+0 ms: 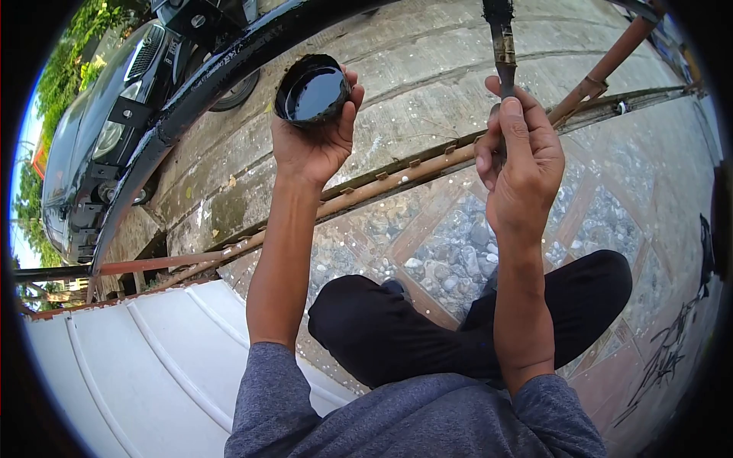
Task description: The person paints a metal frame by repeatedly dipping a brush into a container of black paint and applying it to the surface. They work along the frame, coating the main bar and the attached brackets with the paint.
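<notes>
My left hand is closed around a small round cup of black paint, its opening tilted toward me. Dark liquid with a glossy surface shows inside, and the rim is coated black. In my right hand a paintbrush stands upright, gripped by its handle between thumb and fingers. Its bristles are black, and paint streaks the metal band below them. Above both hands runs a curved black metal bar, glossy in places. The brush tip reaches the top edge of the view, apart from the cup.
A reddish-brown metal rail crosses in front of my knees, joining a slanted post at right. Beyond lies a concrete ramp, with a dark car at left. White ribbed sheeting lies lower left; pebbled tiles cover the floor.
</notes>
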Demonstrator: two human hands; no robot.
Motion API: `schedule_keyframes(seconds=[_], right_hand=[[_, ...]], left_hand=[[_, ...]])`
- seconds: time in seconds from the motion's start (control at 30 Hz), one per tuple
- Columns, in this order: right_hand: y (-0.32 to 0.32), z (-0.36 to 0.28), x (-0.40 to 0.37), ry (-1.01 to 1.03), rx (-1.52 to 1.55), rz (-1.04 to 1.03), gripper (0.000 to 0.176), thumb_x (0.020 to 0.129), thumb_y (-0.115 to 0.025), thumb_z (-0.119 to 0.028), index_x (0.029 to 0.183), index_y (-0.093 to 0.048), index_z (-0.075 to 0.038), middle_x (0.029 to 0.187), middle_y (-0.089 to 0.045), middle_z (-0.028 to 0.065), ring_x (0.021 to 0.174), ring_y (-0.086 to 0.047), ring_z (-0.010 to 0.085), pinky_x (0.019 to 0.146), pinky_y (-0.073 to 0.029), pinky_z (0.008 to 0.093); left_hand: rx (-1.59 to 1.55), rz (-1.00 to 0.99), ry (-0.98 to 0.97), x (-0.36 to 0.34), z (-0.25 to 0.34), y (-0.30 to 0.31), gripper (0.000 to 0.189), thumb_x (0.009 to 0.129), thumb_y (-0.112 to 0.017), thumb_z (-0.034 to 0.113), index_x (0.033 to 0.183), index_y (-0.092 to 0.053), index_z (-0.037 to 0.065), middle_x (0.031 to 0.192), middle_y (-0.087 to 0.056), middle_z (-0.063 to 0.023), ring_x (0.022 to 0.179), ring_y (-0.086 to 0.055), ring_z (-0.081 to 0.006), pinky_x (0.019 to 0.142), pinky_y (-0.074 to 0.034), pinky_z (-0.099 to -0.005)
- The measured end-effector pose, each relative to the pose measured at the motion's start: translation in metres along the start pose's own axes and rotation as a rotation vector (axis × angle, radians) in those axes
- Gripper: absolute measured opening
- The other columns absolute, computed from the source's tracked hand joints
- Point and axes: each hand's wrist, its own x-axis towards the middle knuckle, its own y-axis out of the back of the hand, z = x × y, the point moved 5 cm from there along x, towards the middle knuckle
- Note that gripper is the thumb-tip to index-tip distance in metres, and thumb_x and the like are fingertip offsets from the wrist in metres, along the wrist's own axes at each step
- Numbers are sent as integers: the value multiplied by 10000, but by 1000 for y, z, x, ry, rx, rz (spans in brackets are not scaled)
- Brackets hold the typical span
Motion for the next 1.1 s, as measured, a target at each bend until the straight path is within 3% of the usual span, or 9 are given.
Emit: schedule_keyframes(seconds=[0.13, 0.27, 0.4, 0.53, 0.63, 0.73, 0.8, 0.9, 1.1], right_hand=[[-46, 18, -13, -87, 146, -33, 239, 1011, -552, -142, 1153, -607, 43, 817, -589, 16, 514, -451, 4, 434, -335, 183], [-93, 27, -59, -180, 6, -367, 278, 985, -564, -136, 1154, -602, 81, 958, -650, 122, 818, -603, 139, 740, -489, 271], [-123, 28, -86, -159, -93, -617, 282, 973, -566, -147, 1129, -618, 82, 935, -662, 161, 834, -631, 170, 789, -499, 304], [-153, 39, -72, -86, -24, -604, 281, 968, -570, -143, 1100, -629, 98, 820, -665, 114, 805, -630, 142, 750, -503, 294], [-126, 31, -61, -277, 14, -404, 301, 1008, -557, -166, 1183, -613, 73, 849, -621, 15, 568, -496, 19, 489, -387, 186], [-123, 28, -89, -358, 78, -430, 296, 1009, -562, -168, 1180, -617, 68, 817, -606, 5, 485, -443, 8, 421, -334, 185], [-147, 37, -97, -323, 35, -519, 252, 979, -572, -129, 1108, -635, 79, 817, -614, 24, 668, -495, 44, 573, -407, 217], [-168, 46, -88, -274, -34, -536, 225, 965, -577, -104, 1069, -644, 84, 823, -620, 26, 757, -524, 57, 647, -445, 231], [-127, 43, -88, -246, 3, -306, 223, 993, -564, -111, 1124, -638, 54, 795, -574, -19, 554, -414, -32, 442, -292, 172]], left_hand=[[4, 10, -19, -9, 2, 1, 557, 955, -518, 392, 1263, -545, -71, 1204, -618, -248, 1087, -642, -395, 852, -627, -418], [207, 20, -162, -30, 13, 14, 558, 968, -493, 387, 1285, -521, -71, 1217, -604, -258, 1101, -628, -394, 838, -633, -409], [19, 43, -140, -55, 29, 26, 584, 957, -491, 389, 1289, -497, -92, 1219, -580, -278, 1070, -621, -419, 868, -621, -413], [150, 90, -246, -79, 41, 23, 569, 970, -455, 389, 1302, -505, -70, 1259, -573, -277, 1111, -618, -411, 867, -624, -424], [17, 1, -155, -90, 51, 22, 553, 970, -447, 391, 1299, -524, -47, 1237, -596, -268, 1098, -633, -412, 869, -622, -443], [71, 83, -230, -97, 65, 36, 549, 970, -443, 397, 1290, -535, -40, 1213, -612, -263, 1074, -647, -411, 858, -626, -451], [81, -4, -194, -103, 63, 24, 525, 972, -440, 383, 1277, -540, -31, 1216, -610, -262, 1092, -648, -371, 863, -626, -443], [199, 64, -298, -109, 72, 27, 535, 968, -448, 388, 1287, -531, -34, 1219, -607, -266, 1102, -642, -367, 862, -626, -427], [12, 32, -216, -119, 86, 30, 566, 974, -437, 404, 1275, -545, -64, 1213, -615, -264, 1081, -641, -419, 852, -627, -432]])
